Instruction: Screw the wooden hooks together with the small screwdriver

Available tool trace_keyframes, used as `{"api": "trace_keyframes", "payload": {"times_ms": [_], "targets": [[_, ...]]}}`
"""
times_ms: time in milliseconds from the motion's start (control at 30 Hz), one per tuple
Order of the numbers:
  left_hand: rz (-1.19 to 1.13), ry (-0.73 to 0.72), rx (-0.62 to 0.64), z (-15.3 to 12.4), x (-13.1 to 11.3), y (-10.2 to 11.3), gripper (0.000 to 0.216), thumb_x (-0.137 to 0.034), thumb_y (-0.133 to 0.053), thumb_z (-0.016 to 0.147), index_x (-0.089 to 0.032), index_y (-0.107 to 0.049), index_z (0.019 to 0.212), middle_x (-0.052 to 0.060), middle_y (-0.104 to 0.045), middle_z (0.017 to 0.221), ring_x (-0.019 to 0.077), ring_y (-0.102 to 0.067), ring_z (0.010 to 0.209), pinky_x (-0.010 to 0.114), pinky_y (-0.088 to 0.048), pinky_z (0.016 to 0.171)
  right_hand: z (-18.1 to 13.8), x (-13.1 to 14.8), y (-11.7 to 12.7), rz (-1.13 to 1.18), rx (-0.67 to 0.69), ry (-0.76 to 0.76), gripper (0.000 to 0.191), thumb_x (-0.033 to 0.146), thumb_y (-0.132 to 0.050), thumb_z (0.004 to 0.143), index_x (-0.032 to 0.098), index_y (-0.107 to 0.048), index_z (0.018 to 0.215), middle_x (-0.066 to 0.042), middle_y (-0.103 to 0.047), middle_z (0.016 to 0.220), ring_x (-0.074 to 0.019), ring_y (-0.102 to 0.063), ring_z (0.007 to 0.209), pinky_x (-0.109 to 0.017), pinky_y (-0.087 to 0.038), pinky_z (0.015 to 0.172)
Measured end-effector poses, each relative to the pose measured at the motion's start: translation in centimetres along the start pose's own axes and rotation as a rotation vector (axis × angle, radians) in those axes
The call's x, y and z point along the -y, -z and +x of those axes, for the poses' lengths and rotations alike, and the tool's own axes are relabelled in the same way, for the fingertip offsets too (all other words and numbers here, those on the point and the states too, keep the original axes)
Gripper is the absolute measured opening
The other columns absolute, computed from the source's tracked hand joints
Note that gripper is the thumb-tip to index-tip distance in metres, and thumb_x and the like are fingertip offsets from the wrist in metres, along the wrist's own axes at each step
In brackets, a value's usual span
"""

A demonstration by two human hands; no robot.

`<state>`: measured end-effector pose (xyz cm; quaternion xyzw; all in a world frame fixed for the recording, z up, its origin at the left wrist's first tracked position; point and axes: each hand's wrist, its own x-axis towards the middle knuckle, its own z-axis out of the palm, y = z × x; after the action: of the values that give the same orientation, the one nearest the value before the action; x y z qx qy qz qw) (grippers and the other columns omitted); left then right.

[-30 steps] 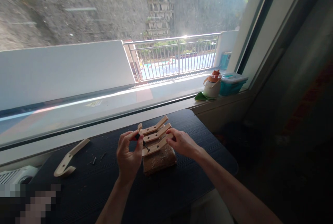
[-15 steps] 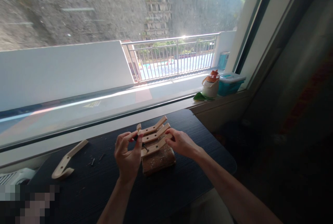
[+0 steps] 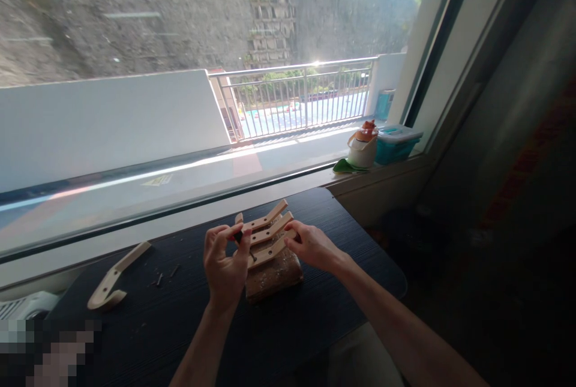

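A brown wooden board lies on the dark table, with three pale wooden hooks fixed across it. My left hand pinches a small dark tool whose thin shaft reaches down to the nearest hook. My right hand rests on the right ends of the hooks, fingers curled against them, holding the board steady.
A loose pale wooden hook lies at the table's left, with a few small screws beside it. On the window sill at the right stand a white and orange pot and a teal box. A pixelated patch covers the lower left corner.
My left hand has turned slightly with the small tool at the nearest hook. The view has drifted a little to the right. The right hand stays on the hooks.
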<state>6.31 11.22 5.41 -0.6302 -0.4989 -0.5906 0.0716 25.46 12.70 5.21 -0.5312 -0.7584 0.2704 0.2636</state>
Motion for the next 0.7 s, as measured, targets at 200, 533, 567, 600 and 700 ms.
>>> {"api": "trace_keyframes", "payload": {"times_ms": [200,533,567,600,700], "targets": [[-0.032,0.043,0.031,0.16,0.08,0.19,0.016,-0.025,-0.065,0.077,-0.018,-0.068,0.091,0.001,-0.058,0.085,0.012,-0.056,0.078,0.026,-0.047,0.074,0.01,0.04,-0.05,-0.011,0.003,-0.001,0.03,0.034,-0.046,0.083,0.02,-0.056,0.107,-0.004,-0.067,0.087,-0.0167,-0.061,0.08,-0.024,-0.039,0.066],[-0.187,0.286,0.172,-0.61,0.44,0.05,0.036,-0.033,-0.061,0.08,-0.019,-0.058,0.113,0.006,-0.069,0.096,0.0164,-0.067,0.085,0.028,-0.054,0.077,-0.13,0.26,0.07,-0.043,0.019,-0.016,0.031,0.035,-0.045,0.083,0.021,-0.055,0.109,-0.003,-0.067,0.087,-0.0162,-0.061,0.079,-0.024,-0.039,0.064],[-0.202,0.306,0.181,-0.69,0.49,0.04,0.036,-0.034,-0.06,0.081,-0.019,-0.056,0.113,0.006,-0.07,0.096,0.0171,-0.068,0.086,0.029,-0.054,0.077,-0.1,0.25,0.05,-0.048,0.023,-0.016,0.032,0.035,-0.045,0.084,0.021,-0.055,0.11,-0.003,-0.067,0.088,-0.0161,-0.061,0.079,-0.024,-0.039,0.065],[-0.213,0.321,0.194,-0.73,0.51,0.05,0.035,-0.035,-0.059,0.081,-0.019,-0.056,0.112,0.007,-0.07,0.096,0.0175,-0.068,0.087,0.03,-0.054,0.079,-0.09,0.22,0.02,-0.056,0.027,-0.015,0.032,0.035,-0.045,0.084,0.021,-0.055,0.111,-0.003,-0.067,0.089,-0.0158,-0.061,0.08,-0.023,-0.039,0.065],[-0.209,0.336,0.244,-0.57,0.42,0.26,0.031,-0.036,-0.056,0.082,-0.02,-0.059,0.109,0.007,-0.07,0.099,0.0188,-0.067,0.092,0.033,-0.052,0.084,-0.15,0.16,0.06,-0.092,0.032,-0.016,0.034,0.035,-0.045,0.084,0.021,-0.054,0.113,-0.004,-0.067,0.089,-0.016,-0.061,0.079,-0.024,-0.04,0.065]]}}
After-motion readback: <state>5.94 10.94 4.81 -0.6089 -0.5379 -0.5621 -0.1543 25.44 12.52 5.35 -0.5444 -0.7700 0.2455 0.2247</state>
